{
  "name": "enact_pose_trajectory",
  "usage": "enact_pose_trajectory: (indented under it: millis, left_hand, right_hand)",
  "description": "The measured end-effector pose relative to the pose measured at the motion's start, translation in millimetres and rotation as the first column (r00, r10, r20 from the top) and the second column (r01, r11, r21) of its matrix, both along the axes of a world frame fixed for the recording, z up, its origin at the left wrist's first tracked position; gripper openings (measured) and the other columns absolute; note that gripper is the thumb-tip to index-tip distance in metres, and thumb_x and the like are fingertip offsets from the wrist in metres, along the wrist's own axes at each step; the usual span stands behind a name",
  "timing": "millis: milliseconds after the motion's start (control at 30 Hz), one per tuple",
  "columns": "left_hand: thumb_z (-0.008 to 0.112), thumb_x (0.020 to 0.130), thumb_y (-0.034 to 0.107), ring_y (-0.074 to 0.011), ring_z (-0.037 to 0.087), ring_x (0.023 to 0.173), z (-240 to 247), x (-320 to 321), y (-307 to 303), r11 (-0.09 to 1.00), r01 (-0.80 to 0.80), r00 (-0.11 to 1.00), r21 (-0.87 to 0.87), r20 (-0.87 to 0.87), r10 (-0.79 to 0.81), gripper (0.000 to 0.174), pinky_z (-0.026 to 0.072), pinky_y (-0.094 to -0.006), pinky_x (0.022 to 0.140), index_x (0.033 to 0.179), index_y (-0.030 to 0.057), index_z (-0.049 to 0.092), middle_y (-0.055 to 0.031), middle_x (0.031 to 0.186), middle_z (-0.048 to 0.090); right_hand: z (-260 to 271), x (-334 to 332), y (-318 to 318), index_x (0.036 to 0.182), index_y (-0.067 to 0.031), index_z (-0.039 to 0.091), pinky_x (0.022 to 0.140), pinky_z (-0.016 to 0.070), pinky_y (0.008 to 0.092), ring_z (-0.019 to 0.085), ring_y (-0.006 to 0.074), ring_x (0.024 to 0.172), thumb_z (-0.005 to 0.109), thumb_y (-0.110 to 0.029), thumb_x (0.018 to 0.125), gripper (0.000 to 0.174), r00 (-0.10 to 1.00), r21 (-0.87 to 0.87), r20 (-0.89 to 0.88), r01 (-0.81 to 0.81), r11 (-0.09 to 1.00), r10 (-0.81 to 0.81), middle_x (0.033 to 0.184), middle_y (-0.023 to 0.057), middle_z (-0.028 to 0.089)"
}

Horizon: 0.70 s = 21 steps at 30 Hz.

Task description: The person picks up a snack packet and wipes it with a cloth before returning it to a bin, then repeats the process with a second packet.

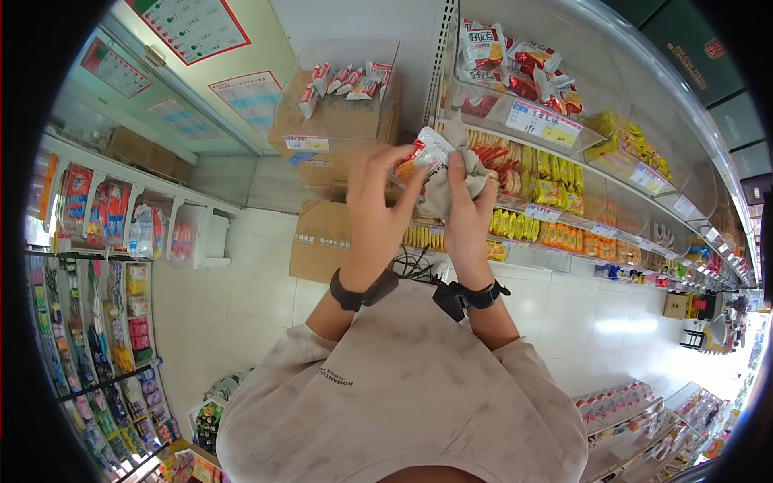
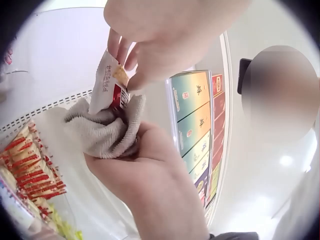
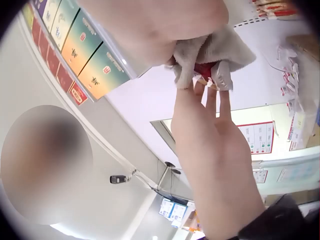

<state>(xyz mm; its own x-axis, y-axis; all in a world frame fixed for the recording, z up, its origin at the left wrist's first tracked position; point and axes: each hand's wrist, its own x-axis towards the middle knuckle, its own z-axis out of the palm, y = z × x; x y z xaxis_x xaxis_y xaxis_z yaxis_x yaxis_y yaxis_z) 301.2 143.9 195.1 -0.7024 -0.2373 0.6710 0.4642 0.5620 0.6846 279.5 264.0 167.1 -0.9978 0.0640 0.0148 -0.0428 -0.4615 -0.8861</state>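
Note:
In the head view my left hand (image 1: 377, 197) pinches a small white and red snack packet (image 1: 431, 148) by its edge, between thumb and fingers. My right hand (image 1: 469, 213) grips a bunched grey cloth (image 1: 439, 193) wrapped against the packet's other side. The left wrist view shows the left hand (image 2: 160, 35) above with the packet (image 2: 104, 82), its lower end tucked into the folds of the cloth (image 2: 102, 135) in the right hand (image 2: 155, 185). From the right wrist, the cloth (image 3: 220, 50) covers much of the packet (image 3: 221, 77), and the left hand's fingers (image 3: 211, 101) reach up to it.
A clear bin (image 1: 334, 113) with several similar packets sits on cardboard boxes (image 1: 326, 229) ahead. To the right run tiered snack shelves (image 1: 555, 189), with more white and red packets (image 1: 515, 64) on top. A rack of hanging goods (image 1: 101, 338) stands at the left.

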Motion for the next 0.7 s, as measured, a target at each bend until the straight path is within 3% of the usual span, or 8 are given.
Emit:
enact_pose_trajectory:
  millis: [167,233,333,433,467,567,600,700]
  left_hand:
    - [0.075,0.084,0.002,-0.0292,0.062,0.101,1.5,-2.4,-2.0,0.985,0.147,0.986,0.090,0.063,-0.153,0.036,0.0500,-0.0357,0.087,0.118,0.0000,0.064,-0.0139,0.115,0.060]
    - [0.071,0.088,0.003,-0.0273,0.062,0.101,-7.0,-3.7,-5.9,0.956,0.214,0.958,0.202,0.149,-0.246,0.032,0.0491,-0.0335,0.087,0.118,-0.0020,0.062,-0.0139,0.113,0.059]
    - [0.068,0.092,0.006,-0.0240,0.061,0.099,-10.3,-0.5,-11.6,0.915,0.293,0.898,0.279,0.247,-0.363,0.029,0.0478,-0.0312,0.087,0.118,-0.0043,0.060,-0.0136,0.111,0.058]
    - [0.066,0.094,0.008,-0.0214,0.060,0.096,-13.1,5.9,-16.2,0.836,0.379,0.824,0.397,0.267,-0.500,0.029,0.0469,-0.0307,0.087,0.119,-0.0056,0.059,-0.0124,0.108,0.058]
    - [0.066,0.095,0.008,-0.0206,0.059,0.095,-13.5,7.2,-17.0,0.796,0.407,0.795,0.448,0.254,-0.551,0.029,0.0467,-0.0308,0.087,0.119,-0.0059,0.058,-0.0119,0.106,0.057]
    - [0.065,0.096,0.008,-0.0210,0.058,0.094,0.3,15.0,-2.9,0.774,0.331,0.817,0.541,0.247,-0.522,0.026,0.0463,-0.0310,0.086,0.118,-0.0064,0.060,-0.0110,0.105,0.057]
    - [0.065,0.096,0.008,-0.0212,0.057,0.094,-0.6,12.1,-3.9,0.843,0.306,0.870,0.442,0.230,-0.437,0.026,0.0463,-0.0312,0.086,0.117,-0.0063,0.060,-0.0109,0.105,0.057]
    - [0.066,0.096,0.010,-0.0219,0.057,0.094,-7.3,4.4,-8.7,0.961,0.186,0.963,0.204,0.156,-0.219,0.026,0.0466,-0.0320,0.085,0.116,-0.0062,0.063,-0.0112,0.105,0.057]
  right_hand:
    - [21.9,20.8,-1.6,0.144,0.0052,0.046,0.097,0.0455,0.0283,0.056,0.0135,0.117,0.054,-0.030,0.107,0.051,0.965,0.207,-0.180,-0.153,0.966,0.191,0.132,0.0097,0.059]
    - [20.6,20.4,-3.7,0.152,0.0074,0.033,0.115,0.0320,0.0348,0.040,0.0214,0.140,0.044,-0.029,0.110,0.057,0.942,0.360,-0.245,-0.131,0.924,0.229,0.152,0.0182,0.044]
    - [27.2,12.9,-9.2,0.153,0.0091,0.030,0.117,0.0312,0.0378,0.039,0.0243,0.142,0.041,-0.027,0.110,0.057,0.901,0.390,-0.411,0.035,0.920,0.140,0.151,0.0219,0.044]
    - [7.4,-6.5,2.7,0.151,0.0093,0.031,0.114,0.0354,0.0377,0.047,0.0251,0.136,0.042,-0.028,0.110,0.056,0.989,0.402,-0.091,-0.072,0.913,0.118,0.147,0.0206,0.049]
    - [-42.0,-25.0,12.1,0.145,0.0082,0.041,0.109,0.0402,0.0343,0.054,0.0216,0.127,0.048,-0.031,0.109,0.053,0.994,0.357,-0.088,-0.025,0.934,0.060,0.140,0.0166,0.055]
    - [-0.4,-15.3,5.8,0.140,0.0049,0.049,0.108,0.0419,0.0333,0.057,0.0187,0.122,0.048,-0.037,0.109,0.052,0.991,-0.095,-0.026,-0.132,0.987,0.130,0.137,0.0149,0.056]
    - [2.4,-11.9,9.4,0.137,-0.0003,0.053,0.106,0.0445,0.0329,0.058,0.0146,0.120,0.044,-0.042,0.109,0.051,0.960,-0.300,-0.013,-0.270,0.915,0.279,0.133,0.0114,0.059]
    - [8.3,5.7,5.5,0.138,-0.0028,0.052,0.104,0.0462,0.0324,0.059,0.0129,0.118,0.038,-0.044,0.110,0.052,0.917,-0.496,0.019,-0.338,0.800,0.399,0.130,0.0075,0.061]
